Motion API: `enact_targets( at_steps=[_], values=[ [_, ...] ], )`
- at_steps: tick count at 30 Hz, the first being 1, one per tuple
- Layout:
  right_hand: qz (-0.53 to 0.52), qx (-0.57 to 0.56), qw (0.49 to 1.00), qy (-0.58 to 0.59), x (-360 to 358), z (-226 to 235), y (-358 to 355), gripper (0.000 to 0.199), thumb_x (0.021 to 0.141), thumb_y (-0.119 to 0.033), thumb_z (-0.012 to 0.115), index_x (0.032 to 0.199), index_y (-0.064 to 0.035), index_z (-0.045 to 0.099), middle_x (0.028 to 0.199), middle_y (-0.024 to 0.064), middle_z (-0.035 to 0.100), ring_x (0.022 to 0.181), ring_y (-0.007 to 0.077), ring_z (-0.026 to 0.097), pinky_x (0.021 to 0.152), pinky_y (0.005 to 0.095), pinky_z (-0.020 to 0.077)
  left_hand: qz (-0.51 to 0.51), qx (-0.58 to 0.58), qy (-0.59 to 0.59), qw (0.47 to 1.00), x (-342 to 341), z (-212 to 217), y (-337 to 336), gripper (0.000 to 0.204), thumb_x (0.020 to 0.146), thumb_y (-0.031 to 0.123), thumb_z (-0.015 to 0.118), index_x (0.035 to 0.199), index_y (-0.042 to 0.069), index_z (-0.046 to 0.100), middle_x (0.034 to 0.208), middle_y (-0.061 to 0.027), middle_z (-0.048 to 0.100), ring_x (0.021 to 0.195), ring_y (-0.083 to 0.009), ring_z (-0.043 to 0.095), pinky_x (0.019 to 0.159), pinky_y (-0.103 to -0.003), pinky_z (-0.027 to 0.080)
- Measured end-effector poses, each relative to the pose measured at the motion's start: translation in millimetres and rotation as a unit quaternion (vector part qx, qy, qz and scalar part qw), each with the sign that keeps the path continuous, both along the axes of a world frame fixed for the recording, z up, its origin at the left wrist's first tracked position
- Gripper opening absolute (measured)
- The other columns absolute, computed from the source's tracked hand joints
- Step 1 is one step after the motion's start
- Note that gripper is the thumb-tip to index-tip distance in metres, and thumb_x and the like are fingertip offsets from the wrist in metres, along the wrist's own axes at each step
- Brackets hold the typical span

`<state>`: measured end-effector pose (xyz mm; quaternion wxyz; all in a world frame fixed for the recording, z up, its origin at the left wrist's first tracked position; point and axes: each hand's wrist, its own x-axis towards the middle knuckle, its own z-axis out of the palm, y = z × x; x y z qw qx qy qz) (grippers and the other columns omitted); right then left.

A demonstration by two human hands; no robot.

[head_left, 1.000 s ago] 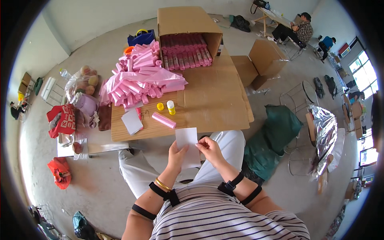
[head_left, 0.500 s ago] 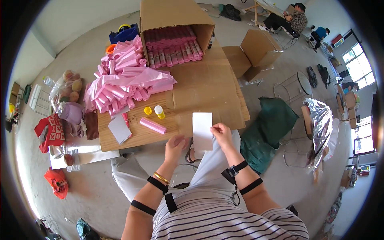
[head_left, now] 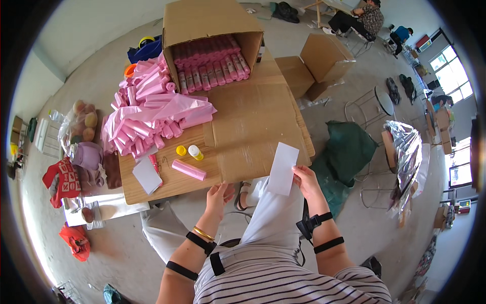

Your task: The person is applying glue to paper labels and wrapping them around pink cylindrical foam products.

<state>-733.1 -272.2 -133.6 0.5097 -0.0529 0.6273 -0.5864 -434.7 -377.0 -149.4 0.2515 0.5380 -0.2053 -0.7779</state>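
Note:
My right hand pinches a blank white paper card by its right edge, above my thigh and tilted. My left hand is at the table's front edge, its fingertips pressed together; whatever they hold, if anything, is too small to make out. On the table near it lies one pink roll of plastic bags. Behind that roll stand a glue bottle with a white top and its yellow cap. A stack of white cards lies farther left, beside a pink strip.
A flat cardboard sheet covers the table's right part. Pink bag rolls are heaped at the left, and an open carton of neatly stacked rolls stands behind. A green sack and a stool are on the right.
My right hand has carried the white card to the right and tilted it. The fingers of my left hand have drawn together near the table edge. The view has shifted slightly.

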Motion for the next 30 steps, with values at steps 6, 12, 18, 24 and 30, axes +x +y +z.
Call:
enact_targets(
  at_steps=[6,12,18,24,30],
  values=[
    [-0.069,-0.059,0.996,-0.006,-12,-7,-8,0.012,0.086,-0.012,0.071,0.091,-0.0102,0.06,0.087,-0.0012,0.063,0.078,0.0086,0.058,0.074,0.0222,0.048,-0.024,-0.031,-0.015,0.999,-5,-8,4,0.015,0.094,0.025,0.062,0.098,0.011,0.059,0.105,-0.0056,0.07,0.089,-0.0142,0.065,0.078,-0.03,0.05],
    [-0.094,-0.089,0.992,0.016,-20,6,-21,0.014,0.086,-0.012,0.072,0.09,-0.0107,0.059,0.085,-0.0024,0.062,0.076,0.0063,0.057,0.068,0.0193,0.0463,-0.072,-0.024,-0.001,0.997,-19,-8,13,0.013,0.091,0.02,0.065,0.093,0.007,0.063,0.097,-0.0053,0.071,0.087,-0.012,0.064,0.076,-0.027,0.05],
    [-0.067,-0.107,0.99,0.056,-27,7,-28,0.012,0.087,-0.015,0.071,0.088,-0.0092,0.061,0.083,-0.0011,0.063,0.073,0.007,0.057,0.065,0.0218,0.0453,-0.251,-0.026,0.018,0.968,-45,-4,29,0.022,0.091,0.022,0.065,0.103,0.004,0.066,0.096,-0.0041,0.071,0.087,-0.0115,0.062,0.078,-0.028,0.049],
    [0.001,-0.078,0.979,0.191,-73,22,-16,0.013,0.086,-0.015,0.07,0.09,-0.0043,0.064,0.082,0.0004,0.065,0.074,0.0076,0.058,0.068,0.0229,0.0443,-0.32,-0.046,0.047,0.945,-53,-8,21,0.03,0.092,0.026,0.064,0.112,0.005,0.065,0.104,-0.0002,0.067,0.091,-0.0083,0.06,0.079,-0.025,0.048],
    [0.053,-0.035,0.959,0.274,-106,57,11,0.01,0.087,-0.012,0.068,0.09,-0.0051,0.061,0.077,-0.0026,0.06,0.069,0.0054,0.055,0.061,0.0213,0.0429,-0.178,0.006,0.059,0.982,-48,-1,-12,0.031,0.095,0.034,0.06,0.111,0.009,0.062,0.103,-0.0027,0.068,0.09,-0.0102,0.063,0.074,-0.026,0.05]
  ],
)
